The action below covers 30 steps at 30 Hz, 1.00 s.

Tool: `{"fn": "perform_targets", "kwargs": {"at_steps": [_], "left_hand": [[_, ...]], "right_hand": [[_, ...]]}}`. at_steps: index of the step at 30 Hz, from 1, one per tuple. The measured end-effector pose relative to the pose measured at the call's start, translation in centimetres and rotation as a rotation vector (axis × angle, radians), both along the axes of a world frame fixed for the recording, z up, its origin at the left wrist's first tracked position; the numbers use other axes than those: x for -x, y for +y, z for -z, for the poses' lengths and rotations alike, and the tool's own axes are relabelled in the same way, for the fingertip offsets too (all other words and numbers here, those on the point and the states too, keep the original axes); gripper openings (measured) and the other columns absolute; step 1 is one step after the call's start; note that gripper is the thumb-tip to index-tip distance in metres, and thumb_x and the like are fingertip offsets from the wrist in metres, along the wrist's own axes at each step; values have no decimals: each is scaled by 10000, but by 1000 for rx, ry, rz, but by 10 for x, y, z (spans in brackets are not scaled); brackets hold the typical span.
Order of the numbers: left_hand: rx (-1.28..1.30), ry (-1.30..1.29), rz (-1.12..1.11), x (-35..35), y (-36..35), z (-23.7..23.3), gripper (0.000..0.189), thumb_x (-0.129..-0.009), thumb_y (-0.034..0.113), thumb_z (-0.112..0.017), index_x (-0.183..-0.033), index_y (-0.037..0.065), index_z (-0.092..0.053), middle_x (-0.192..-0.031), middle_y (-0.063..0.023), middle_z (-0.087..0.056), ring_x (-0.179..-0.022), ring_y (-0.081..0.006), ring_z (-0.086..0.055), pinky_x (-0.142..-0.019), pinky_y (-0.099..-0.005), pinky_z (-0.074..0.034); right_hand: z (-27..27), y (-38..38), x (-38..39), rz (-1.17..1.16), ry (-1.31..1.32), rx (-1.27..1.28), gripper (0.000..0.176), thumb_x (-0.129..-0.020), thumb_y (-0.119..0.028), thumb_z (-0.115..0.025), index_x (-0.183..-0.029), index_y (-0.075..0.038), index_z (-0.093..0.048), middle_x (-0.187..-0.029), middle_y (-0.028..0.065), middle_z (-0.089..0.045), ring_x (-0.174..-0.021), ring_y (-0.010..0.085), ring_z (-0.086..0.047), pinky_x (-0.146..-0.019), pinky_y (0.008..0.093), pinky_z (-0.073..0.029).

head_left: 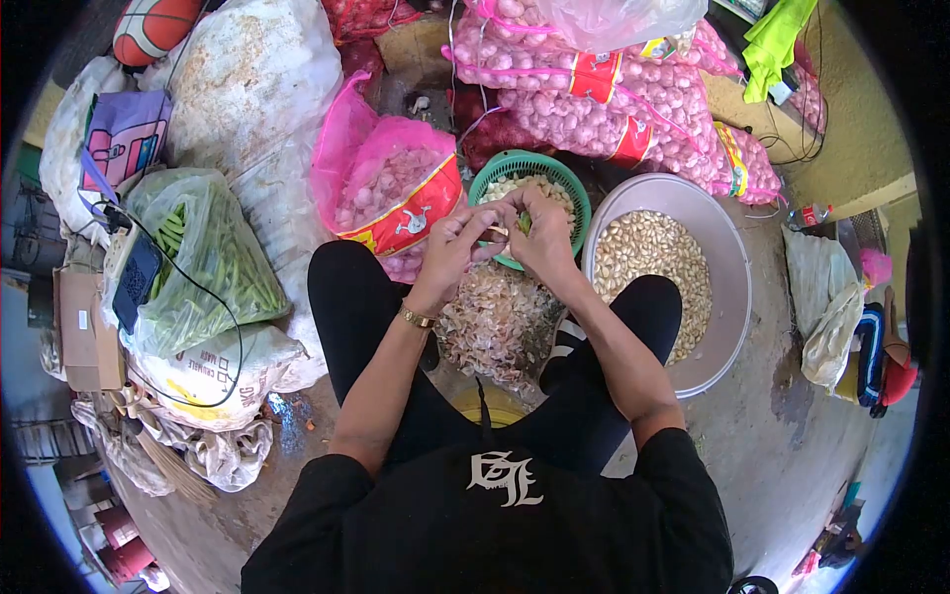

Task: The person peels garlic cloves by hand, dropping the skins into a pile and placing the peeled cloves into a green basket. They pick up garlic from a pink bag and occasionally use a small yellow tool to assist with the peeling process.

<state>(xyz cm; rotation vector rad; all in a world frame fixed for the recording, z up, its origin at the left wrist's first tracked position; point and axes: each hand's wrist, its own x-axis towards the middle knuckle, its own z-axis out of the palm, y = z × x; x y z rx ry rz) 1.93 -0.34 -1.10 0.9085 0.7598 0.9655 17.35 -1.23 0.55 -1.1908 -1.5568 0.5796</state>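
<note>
Both hands meet above the near left edge of a green basket point(582, 203) that holds peeled garlic cloves. My left hand point(457, 249) is closed, its fingers pinched on a small pale garlic clove point(498, 231). Against it, my right hand point(539, 233) is closed too, with thumb and fingertips at the clove; whatever it grips is too small to make out. Below the hands lies a heap of garlic skins point(495, 322) on the floor, between my knees.
A large pale tub point(730, 287) of garlic cloves stands right of the basket. An open pink mesh bag point(341, 129) of garlic is at the left. Full garlic sacks point(633, 94) are stacked behind. Further left are a plastic bag of green pods point(213, 267) and white sacks point(247, 89).
</note>
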Motion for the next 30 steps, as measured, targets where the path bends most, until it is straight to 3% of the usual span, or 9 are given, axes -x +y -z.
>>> {"fn": "perform_targets", "kwargs": {"at_steps": [7,9,13,16,19,21,22,25,30], "left_hand": [[65,-108,67,0,0,-4,313,-1014,205,-528,-1249,5,-581,-1085,-35,-644,-873,-112,-659,-808,-272,-597],[110,-191,83,3,1,-8,330,-1018,186,-510,-1273,-20,-551,-1123,-75,-636,-911,-139,-673,-844,-286,-601],[120,-251,46,15,7,-7,351,-1022,174,-495,-1301,-39,-516,-1158,-123,-628,-939,-159,-680,-853,-285,-602],[157,-249,22,21,9,-14,372,-1024,182,-490,-1318,-45,-486,-1161,-145,-627,-935,-163,-684,-861,-290,-601],[147,-258,-57,25,9,-17,420,-1041,250,-459,-1347,-37,-460,-1142,-151,-633,-858,-145,-680,-792,-273,-603],[117,-380,-5,32,12,-14,430,-1047,271,-440,-1338,-45,-455,-1117,-156,-634,-845,-140,-675,-767,-266,-606],[117,-379,-6,33,13,-14,430,-1047,271,-440,-1338,-45,-455,-1117,-156,-634,-845,-140,-675,-767,-266,-606],[130,-497,42,32,13,-15,431,-1050,276,-429,-1335,-47,-455,-1110,-160,-633,-843,-132,-665,-759,-259,-604],[168,-491,53,33,12,-18,410,-1038,241,-469,-1328,-48,-466,-1146,-185,-622,-841,-124,-654,-761,-247,-594]], "right_hand": [[-4,-1,-6,-73,186,274,112,-920,-85,-630,-920,28,-626,-792,100,-647,-745,153,-595,-683,310,-479],[6,4,-8,-91,252,174,185,-957,-183,-629,-943,2,-638,-770,-8,-585,-660,85,-529,-572,239,-420],[-1,2,-16,-70,450,390,181,-956,-205,-642,-956,-24,-642,-756,-41,-564,-619,32,-477,-514,196,-364],[-14,-2,-23,-66,485,482,146,-948,-144,-639,-928,0,-647,-822,-3,-622,-742,57,-529,-674,229,-432],[-17,-8,-28,-196,446,416,122,-903,-142,-698,-901,-22,-675,-797,-10,-636,-712,47,-526,-644,221,-427],[-12,-10,-31,-371,105,291,106,-868,-137,-737,-861,-44,-687,-730,-21,-635,-627,22,-507,-546,197,-393],[-9,-12,-29,-372,106,291,106,-868,-137,-737,-861,-44,-687,-730,-21,-635,-627,22,-507,-546,197,-393],[-9,-17,-23,-540,-78,358,118,-776,-37,-754,-882,-29,-702,-794,47,-705,-768,131,-654,-727,289,-499],[8,-19,-22,-706,-345,356,126,-801,-31,-717,-925,-18,-701,-863,84,-721,-815,146,-676,-759,300,-512]]}}
